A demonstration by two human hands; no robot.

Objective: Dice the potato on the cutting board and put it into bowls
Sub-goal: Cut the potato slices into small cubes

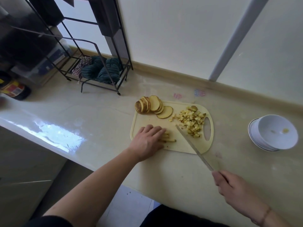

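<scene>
Two hands: left hand [148,141] fingers flat (together) on potato strips [168,138]; right hand [229,182] fingers clamped on knife [193,147].

Readable text: none anywhere in the frame.
Jar label [12,90]: far left edge of the frame, on a dark jar; red and yellow blocks with print, too blurred to make out any word or brand.
Storage box [49,61]: left of the frame, behind the wire rack; dark blue panels that may carry print, nothing legible.
Countertop marks [199,92]: upper middle of the frame, just beyond the cutting board; faint pink and blue smudges on the surface, no letters or numbers can be told.
Numbers and signs: none can be read.
</scene>
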